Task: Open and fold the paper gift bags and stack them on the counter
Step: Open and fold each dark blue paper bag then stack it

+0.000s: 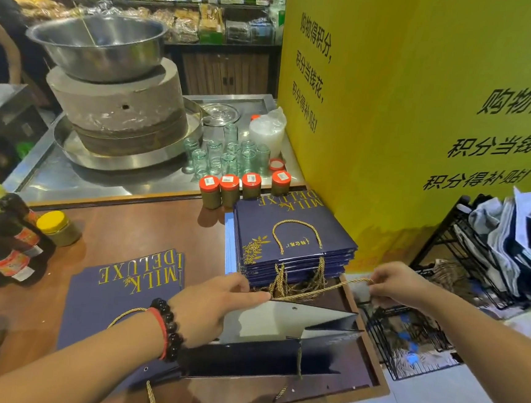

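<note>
We open a gift bag (281,341) at lower centre.
Our left hand (213,306) presses its rim flat-fingered; our right hand (395,285) pinches the gold cord (324,290).

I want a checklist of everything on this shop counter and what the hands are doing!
Surface: brown wooden counter, steel worktop behind.
Job's things: open navy bag in front; flat bag on the left; stack of bags behind.
Clutter: red-lidded jars, glasses, dark bottles, yellow-lidded jar, stone mill with metal bowl.
Hands: left hand on the open bag's rim; right hand pinches gold cord.
Cables: nothing seen.
Surroundings: yellow wall, wire rack, shelves.
</note>
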